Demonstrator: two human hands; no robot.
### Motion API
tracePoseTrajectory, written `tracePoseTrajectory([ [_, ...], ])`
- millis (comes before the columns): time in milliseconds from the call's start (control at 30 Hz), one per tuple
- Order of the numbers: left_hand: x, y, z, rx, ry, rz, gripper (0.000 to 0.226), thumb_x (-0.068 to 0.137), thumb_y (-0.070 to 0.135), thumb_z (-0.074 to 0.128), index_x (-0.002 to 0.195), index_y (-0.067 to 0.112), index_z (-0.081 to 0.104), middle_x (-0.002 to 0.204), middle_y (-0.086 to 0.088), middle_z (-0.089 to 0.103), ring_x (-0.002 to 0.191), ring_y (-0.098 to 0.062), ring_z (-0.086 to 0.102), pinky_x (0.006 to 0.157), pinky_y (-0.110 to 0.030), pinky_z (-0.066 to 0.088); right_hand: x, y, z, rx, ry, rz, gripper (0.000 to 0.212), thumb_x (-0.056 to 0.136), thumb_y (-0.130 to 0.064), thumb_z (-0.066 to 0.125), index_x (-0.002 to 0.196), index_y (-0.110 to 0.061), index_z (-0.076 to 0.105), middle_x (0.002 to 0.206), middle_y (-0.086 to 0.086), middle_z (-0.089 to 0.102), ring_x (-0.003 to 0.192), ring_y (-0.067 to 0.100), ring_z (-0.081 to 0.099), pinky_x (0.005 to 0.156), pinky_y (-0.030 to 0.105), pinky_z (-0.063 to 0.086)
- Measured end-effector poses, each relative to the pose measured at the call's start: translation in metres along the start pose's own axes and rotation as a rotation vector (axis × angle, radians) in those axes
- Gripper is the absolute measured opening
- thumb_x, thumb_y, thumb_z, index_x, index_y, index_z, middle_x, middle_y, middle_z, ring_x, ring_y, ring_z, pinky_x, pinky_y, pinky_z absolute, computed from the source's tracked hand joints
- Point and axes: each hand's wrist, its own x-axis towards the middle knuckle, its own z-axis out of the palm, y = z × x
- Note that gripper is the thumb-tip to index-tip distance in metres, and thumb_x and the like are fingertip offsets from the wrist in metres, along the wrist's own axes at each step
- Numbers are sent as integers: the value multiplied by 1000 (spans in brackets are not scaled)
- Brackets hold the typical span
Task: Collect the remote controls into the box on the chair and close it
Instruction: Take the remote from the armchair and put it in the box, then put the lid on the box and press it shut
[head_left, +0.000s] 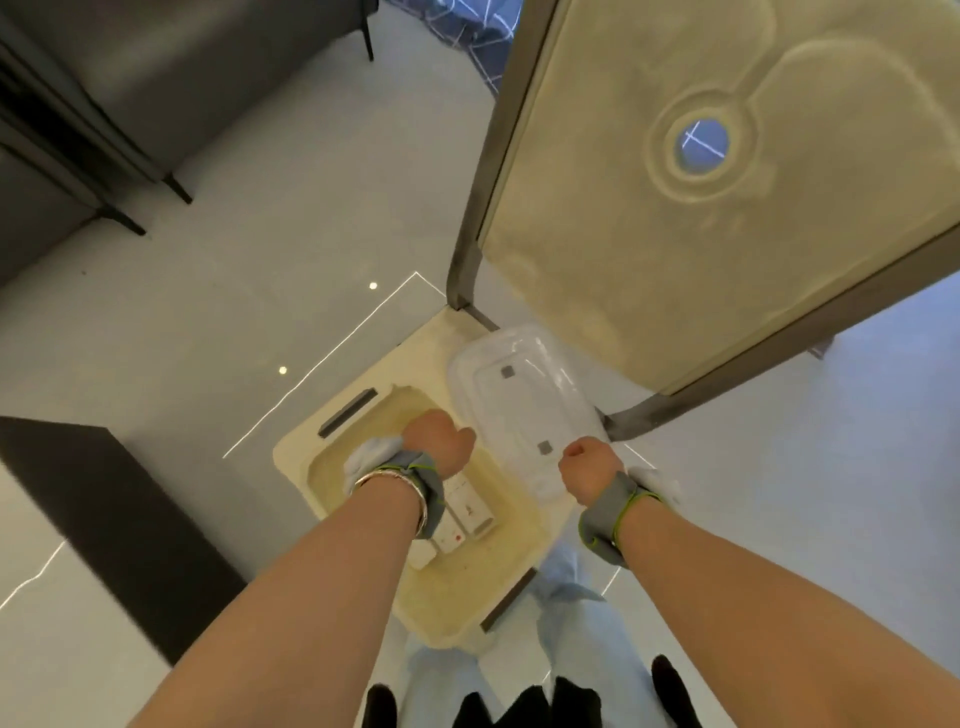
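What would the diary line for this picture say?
left hand: over remotes on chair seat, grip hidden | right hand: at edge of clear lid | remotes inside box: cannot tell

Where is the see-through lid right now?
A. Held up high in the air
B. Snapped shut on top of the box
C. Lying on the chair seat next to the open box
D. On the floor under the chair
C. The clear lid lies flat on the chair seat beside the open box, with the right hand at its near edge and white remotes showing inside the box.
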Motion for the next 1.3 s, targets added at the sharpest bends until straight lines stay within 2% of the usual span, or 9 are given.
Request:
tracePoseTrajectory([
  [67, 15, 31, 13, -100, 4, 43, 31, 93, 28, 44, 66, 13, 47, 69, -3, 44, 60, -22, 45, 59, -30, 37, 30, 3, -12, -64, -17, -43, 35, 93, -9, 45, 127, -1, 51, 126, 21, 58, 89, 26, 50, 73, 33, 42],
  [167, 46, 57, 43, -202, -31, 6, 33, 94, 31, 44, 116, 8, 54, 112, -13, 59, 100, -31, 58, 86, -35, 46, 85, 3, -14, -89, -44, -63, 44, 91, -8, 45, 134, -6, 43, 110, 13, 60, 67, 18, 43, 54, 21, 33],
  [233, 64, 66, 63, -165, -40, -28, 44, 95, 31, 43, 133, 8, 44, 134, -13, 53, 118, -32, 54, 96, -34, 43, 115, 3, -9, -144, -60, -106, 49, 91, -12, 44, 139, -10, 36, 103, 13, 59, 77, 24, 55, 64, 28, 44],
  [333, 92, 73, 90, -89, -57, -69, 49, 96, 28, 41, 140, 7, 35, 142, -15, 46, 127, -32, 48, 103, -37, 41, 155, 8, 2, -210, 21, -109, 52, 88, -10, 45, 139, -14, 36, 135, 15, 48, 118, 35, 50, 91, 39, 46],
  [467, 114, 68, 114, -20, -68, -179, 48, 94, 26, 42, 136, 5, 37, 140, -16, 47, 125, -34, 49, 102, -39, 43, 184, 16, 18, -333, 43, -45, 63, 85, -14, 53, 143, -17, 27, 141, 13, 41, 129, 31, 39, 106, 38, 33],
  [733, 101, 78, 134, -110, -108, -243, 47, 96, 29, 37, 136, 4, 37, 141, -17, 46, 126, -34, 48, 101, -39, 40, 171, 18, 15, -285, 103, -32, 66, 83, -9, 55, 142, -14, 26, 132, 17, 46, 123, 33, 45, 101, 39, 40],
  [900, 62, 94, 113, -216, -37, -270, 40, 99, 19, 28, 127, -3, 47, 136, -22, 48, 127, -37, 45, 106, -41, 37, 115, 25, 10, -285, 128, -276, 75, 79, -16, 53, 146, -19, 18, 141, 15, 36, 128, 33, 37, 98, 43, 39],
  [1167, -7, 83, 62, -820, 164, -294, 59, 95, 37, 42, 138, -3, 38, 143, -21, 45, 129, -35, 45, 105, -35, 36, 18, -1, 7, -315, 96, -691, 44, 81, -13, 53, 125, -18, 50, 116, 8, 56, 106, 28, 56, 73, 27, 38],
  [1300, -40, 47, 42, -989, 192, -307, 27, 88, 13, 48, 102, -7, 60, 121, -33, 60, 111, -45, 59, 97, -50, 49, -30, -8, 18, -472, 90, -864, 55, 79, -16, 50, 133, -19, 43, 116, 7, 59, 108, 29, 54, 76, 32, 37],
])
